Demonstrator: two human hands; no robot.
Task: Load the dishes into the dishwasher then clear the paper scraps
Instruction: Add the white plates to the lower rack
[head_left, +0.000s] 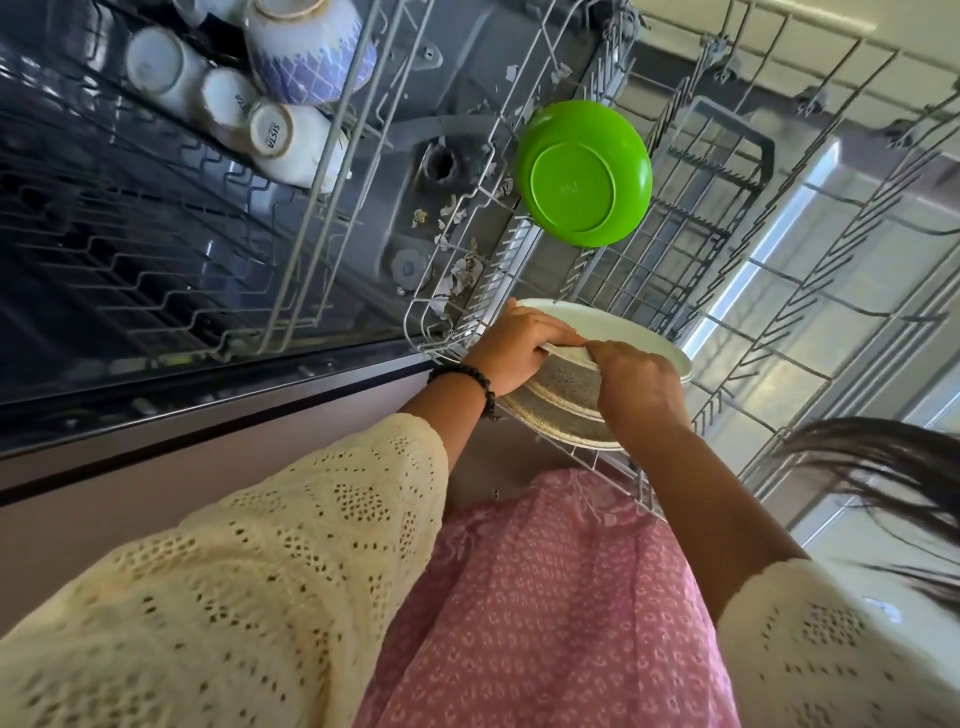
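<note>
- Plates (618, 332): two stacked, cream one over speckled plate (566, 410), sitting at near edge of lower dishwasher rack (810, 322).
- Left hand (519, 348) gripping cream plate's rim, fingers curling over the edge.
- Right hand (639, 384) pinching the same rim just beside the left; the two hands nearly touching.
- Green bowl (584, 174) standing on edge in the rack, base facing camera.
- Paper scraps (462, 270) lying on dishwasher floor below.
- Cups (283, 137) and patterned bowl (306, 52) sitting in upper rack (311, 218).

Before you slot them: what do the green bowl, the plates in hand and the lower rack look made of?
Green bowl: likely plastic, uniform bright colour, dull sheen, moulded base ring. Plates: cream, smooth matte; ceramic or melamine, unclear; the lower one has a speckled grey underside. Lower rack: coated metal wire, pale grey.
</note>
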